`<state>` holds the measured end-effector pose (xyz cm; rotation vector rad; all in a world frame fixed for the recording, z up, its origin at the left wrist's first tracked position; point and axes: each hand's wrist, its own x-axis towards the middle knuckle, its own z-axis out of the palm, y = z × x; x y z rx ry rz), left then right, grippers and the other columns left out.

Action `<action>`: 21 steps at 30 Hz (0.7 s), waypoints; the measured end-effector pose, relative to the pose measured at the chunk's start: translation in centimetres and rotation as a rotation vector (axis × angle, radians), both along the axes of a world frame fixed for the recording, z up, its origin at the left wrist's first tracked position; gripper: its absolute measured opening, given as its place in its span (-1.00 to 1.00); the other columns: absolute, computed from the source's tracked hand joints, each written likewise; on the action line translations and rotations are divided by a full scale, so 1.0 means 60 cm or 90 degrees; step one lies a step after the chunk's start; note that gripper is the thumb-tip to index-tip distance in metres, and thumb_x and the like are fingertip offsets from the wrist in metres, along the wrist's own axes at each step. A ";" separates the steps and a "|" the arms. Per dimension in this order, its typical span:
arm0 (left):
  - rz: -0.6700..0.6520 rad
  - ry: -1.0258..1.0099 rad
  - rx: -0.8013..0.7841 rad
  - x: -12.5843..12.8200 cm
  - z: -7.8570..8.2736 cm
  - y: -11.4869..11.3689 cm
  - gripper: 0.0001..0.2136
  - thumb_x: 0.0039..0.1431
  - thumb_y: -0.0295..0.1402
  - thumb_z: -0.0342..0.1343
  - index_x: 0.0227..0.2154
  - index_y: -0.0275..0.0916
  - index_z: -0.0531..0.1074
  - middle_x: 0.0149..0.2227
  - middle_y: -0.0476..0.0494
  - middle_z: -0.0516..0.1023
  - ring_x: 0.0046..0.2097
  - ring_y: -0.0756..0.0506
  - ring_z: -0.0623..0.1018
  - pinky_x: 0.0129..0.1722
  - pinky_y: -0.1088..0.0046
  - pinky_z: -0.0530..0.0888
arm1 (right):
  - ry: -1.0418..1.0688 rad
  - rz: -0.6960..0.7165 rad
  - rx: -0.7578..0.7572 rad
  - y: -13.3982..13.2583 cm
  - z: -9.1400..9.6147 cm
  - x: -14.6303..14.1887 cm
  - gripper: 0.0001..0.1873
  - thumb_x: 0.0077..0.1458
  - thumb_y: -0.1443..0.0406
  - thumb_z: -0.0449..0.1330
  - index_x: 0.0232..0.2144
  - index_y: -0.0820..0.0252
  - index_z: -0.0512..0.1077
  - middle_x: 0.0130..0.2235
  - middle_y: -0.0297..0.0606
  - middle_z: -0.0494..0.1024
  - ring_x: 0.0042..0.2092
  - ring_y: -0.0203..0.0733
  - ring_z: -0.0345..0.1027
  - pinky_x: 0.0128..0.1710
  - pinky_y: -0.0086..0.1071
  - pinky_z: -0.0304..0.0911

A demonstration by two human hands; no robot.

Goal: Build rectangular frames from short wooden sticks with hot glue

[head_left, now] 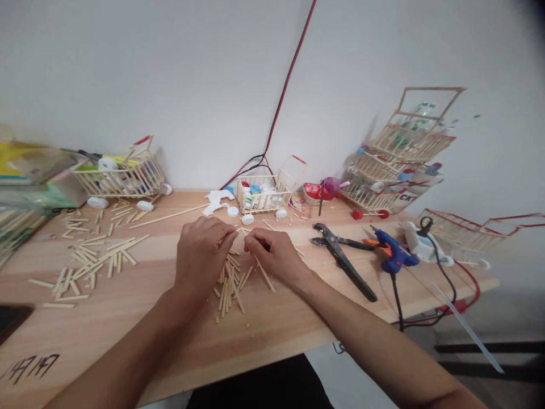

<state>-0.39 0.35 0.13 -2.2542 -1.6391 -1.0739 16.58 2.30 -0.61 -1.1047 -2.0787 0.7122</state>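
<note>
My left hand (202,250) is closed in a pinch above the middle of the table. Facing it, my right hand (276,255) has thumb and forefinger pressed together. A thin pale wooden stick (242,230) shows between the two sets of fingertips; the fingers cover most of it. Below the hands lies a loose pile of short cut sticks (227,287). One longer stick (264,274) slants down from under my right fingers. Just beyond the hands stands a small stick-built cart (266,200) with white wheels, filled with bottle caps.
Pliers-like cutters (344,261), a blue glue gun (394,253) and a white power strip (419,241) lie to the right. Stacked stick carts (395,153) stand behind them. Another filled cart (123,176) and scattered sticks (91,258) are at left. A red bowl (315,193) sits near the wall.
</note>
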 end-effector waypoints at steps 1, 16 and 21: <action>-0.001 0.000 0.000 0.000 0.000 0.000 -0.90 0.17 -0.36 0.11 -0.39 -0.20 0.50 -0.35 -0.07 0.57 -0.21 -0.17 0.49 -0.20 0.27 0.29 | 0.000 -0.001 0.000 0.000 0.000 0.000 -0.72 0.21 0.26 0.03 -0.47 0.23 0.42 -0.57 -0.43 0.34 -0.49 -0.40 0.16 -0.46 -0.50 0.00; 0.004 0.005 -0.004 0.000 0.000 -0.002 -0.90 0.17 -0.36 0.10 -0.40 -0.17 0.50 -0.35 -0.06 0.57 -0.22 -0.16 0.49 -0.21 0.28 0.29 | -0.005 -0.008 0.003 -0.002 0.001 0.000 -0.72 0.20 0.27 0.03 -0.48 0.23 0.43 -0.57 -0.43 0.34 -0.49 -0.39 0.16 -0.46 -0.50 0.00; -0.001 -0.004 -0.006 0.000 0.001 -0.001 -0.91 0.16 -0.37 0.10 -0.40 -0.19 0.50 -0.35 -0.06 0.57 -0.22 -0.16 0.49 -0.20 0.28 0.29 | -0.009 -0.007 0.005 -0.001 0.001 0.000 -0.72 0.21 0.26 0.03 -0.48 0.23 0.43 -0.57 -0.43 0.33 -0.49 -0.40 0.15 -0.47 -0.50 -0.01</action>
